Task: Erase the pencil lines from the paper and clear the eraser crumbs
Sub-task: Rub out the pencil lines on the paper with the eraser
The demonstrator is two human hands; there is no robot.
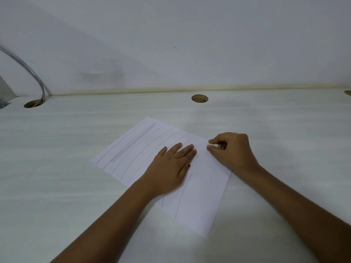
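Note:
A white sheet of paper (136, 149) lies slanted on the white desk, marked with several long pencil lines and one broad grey smear near its left side. My left hand (171, 168) presses flat on the middle of the sheet, fingers straight. My right hand (231, 150) pinches a small white eraser (213, 145) at the paper's far right corner, its tip down on the sheet. The strip of paper between my two hands looks nearly free of lines. I cannot make out any crumbs.
The white desk (66, 186) meets a white wall at the back. Three round cable holes sit along the back edge, one in the middle (199, 98), one at left (33, 103) with grey cables (28, 69) running up from it.

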